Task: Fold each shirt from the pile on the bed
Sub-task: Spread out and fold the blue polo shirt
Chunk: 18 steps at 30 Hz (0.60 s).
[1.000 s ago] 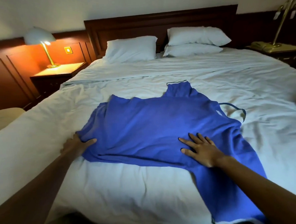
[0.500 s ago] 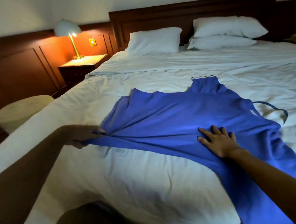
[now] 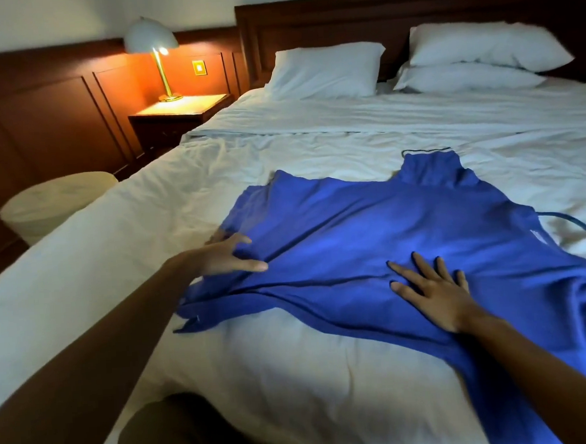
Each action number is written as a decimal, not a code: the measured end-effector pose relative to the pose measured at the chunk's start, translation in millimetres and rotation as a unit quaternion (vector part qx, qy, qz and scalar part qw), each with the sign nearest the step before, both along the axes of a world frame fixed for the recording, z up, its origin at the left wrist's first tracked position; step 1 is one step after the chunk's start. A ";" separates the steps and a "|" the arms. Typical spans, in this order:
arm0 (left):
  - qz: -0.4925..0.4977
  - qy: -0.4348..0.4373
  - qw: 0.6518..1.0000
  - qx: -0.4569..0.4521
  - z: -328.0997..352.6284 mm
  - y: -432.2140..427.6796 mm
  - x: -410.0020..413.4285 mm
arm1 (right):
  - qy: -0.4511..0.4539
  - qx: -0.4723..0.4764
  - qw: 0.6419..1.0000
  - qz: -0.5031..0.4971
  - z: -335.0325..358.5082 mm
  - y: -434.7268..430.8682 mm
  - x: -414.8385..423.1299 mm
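On the bed (image 3: pixel 294 376), shirt (image 3: pixel 371 237) crosswise, collar right; left hand (image 3: pixel 225 257), right hand (image 3: pixel 429 292) fingers (image 3: pixel 423 265) flat.

Dim room, mixed light.
I see a warm glow from the bedside lamp (image 3: pixel 151 38) at left, cooler light on the white sheet (image 3: pixel 294 376); edges bend, lower corners blur.

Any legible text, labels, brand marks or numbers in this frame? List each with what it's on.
No text can be read anywhere in the frame.
white label on the blue shirt, near its collar end: too blurred to read.
small white tag at the shirt's near left edge: too small to read.
wall plate beside the lamp: lit, with no legible marking.
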State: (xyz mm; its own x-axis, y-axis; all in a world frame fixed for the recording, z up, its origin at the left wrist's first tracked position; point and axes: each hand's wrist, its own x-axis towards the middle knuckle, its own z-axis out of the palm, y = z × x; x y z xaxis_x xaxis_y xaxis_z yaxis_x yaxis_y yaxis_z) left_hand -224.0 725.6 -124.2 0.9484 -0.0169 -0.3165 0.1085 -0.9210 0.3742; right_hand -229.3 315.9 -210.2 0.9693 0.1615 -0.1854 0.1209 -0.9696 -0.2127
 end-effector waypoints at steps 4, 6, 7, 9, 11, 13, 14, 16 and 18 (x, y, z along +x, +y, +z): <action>-0.196 -0.038 0.979 -0.046 -2.9 -3.8 -27.5 | -0.017 0.009 1.000 0.004 -4.1 -0.5 2.6; -0.236 -0.022 0.971 -0.039 -6.6 -0.9 -36.9 | -0.027 0.022 0.999 0.011 -5.6 -1.6 0.3; -0.259 -0.046 0.965 -0.014 -9.1 0.9 -40.4 | -0.031 0.026 0.999 0.013 -5.7 -2.3 -0.7; -0.307 -0.128 0.942 0.039 -12.8 9.7 -46.1 | -0.035 0.030 0.999 0.017 -4.2 -3.0 -2.5; -0.343 -0.178 0.919 0.078 -11.9 20.3 -55.1 | -0.033 0.034 0.999 0.021 -2.6 -3.4 -5.8; -0.362 -0.157 0.910 0.125 -6.9 24.6 -68.2 | -0.031 0.039 0.998 0.028 -2.5 -4.4 -10.3; -0.357 -0.125 0.911 0.163 -4.9 23.2 -74.9 | -0.031 0.041 0.998 0.031 -2.4 -5.5 -11.7; -0.327 0.012 0.917 0.226 0.3 20.5 -84.6 | -0.027 0.038 0.998 0.036 -1.1 -7.4 -12.5; -0.245 0.163 0.939 0.179 9.6 18.2 -82.1 | -0.013 0.042 0.998 0.036 4.0 -6.9 -13.8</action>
State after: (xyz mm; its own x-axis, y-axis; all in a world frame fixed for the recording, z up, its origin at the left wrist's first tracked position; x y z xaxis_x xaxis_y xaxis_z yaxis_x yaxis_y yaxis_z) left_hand -306.1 743.8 -114.6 0.7059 -0.2629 -0.6577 -0.3064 -0.9505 0.0511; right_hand -243.1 309.0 -206.2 0.9589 0.2457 -0.1421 0.1972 -0.9368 -0.2891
